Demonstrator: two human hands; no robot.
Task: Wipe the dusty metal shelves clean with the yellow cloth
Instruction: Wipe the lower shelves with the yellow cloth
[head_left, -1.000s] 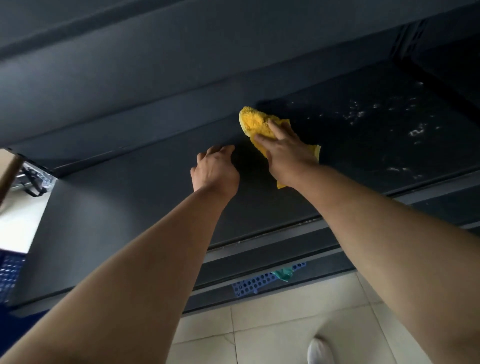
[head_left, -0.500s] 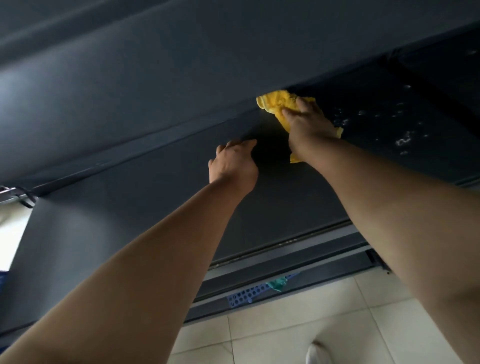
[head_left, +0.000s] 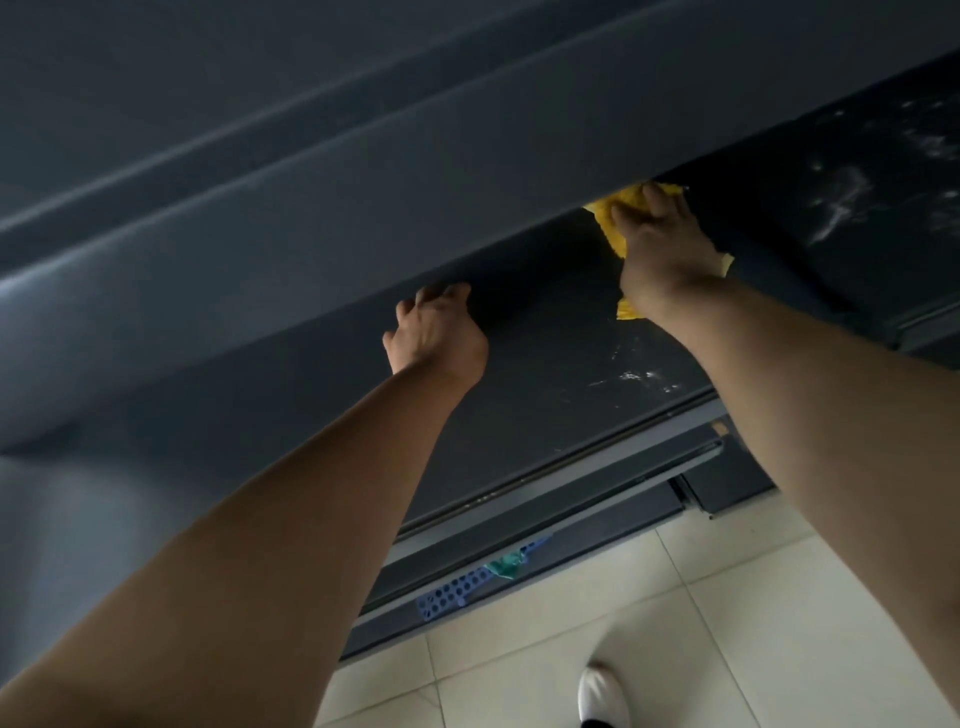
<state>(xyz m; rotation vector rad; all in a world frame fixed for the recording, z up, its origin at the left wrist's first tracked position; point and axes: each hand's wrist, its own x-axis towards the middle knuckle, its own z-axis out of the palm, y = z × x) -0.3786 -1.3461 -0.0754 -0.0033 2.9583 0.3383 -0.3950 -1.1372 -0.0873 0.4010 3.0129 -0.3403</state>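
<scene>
Head camera looked down along both of my bare arms onto the dark metal shelf (head_left: 545, 415). The yellow cloth (head_left: 609, 215) lay bunched at the far side of it, right under the front lip of the upper shelf (head_left: 363, 208). My right hand (head_left: 662, 244) lay on top of the cloth with its fingers spread, pressing it down rather than gripping it. One corner of the cloth poked out near the wrist. My left hand (head_left: 436, 335) was set apart to the left, holding nothing, its fingers loosely bent. It seemed to rest on the shelf, though in that shadow I could not tell whether the fingertips touched the lip above.

I judged the wipe well short of done. Pale dust streaks (head_left: 631, 376) showed near the front edge, just nearer than the cloth, and a broader smeared patch (head_left: 841, 202) lay far to the right.

Several things could go wrong from here:
- The cloth was only pinned under a flat palm, so a hard push could slide the hands off it or roll it up tighter, leaving little fabric on the metal.
- With so little room under the lip, a forward stroke could knock my knuckles on that edge.
- A cloth already loaded with dust might just drag the smears sideways.
- Working deep at the back, I could easily miss the near streaks.

Below the shelf, a blue perforated basket (head_left: 457, 590) sat on a lower level, and a white shoe (head_left: 602, 696) stood on the tiled floor (head_left: 753, 623).
</scene>
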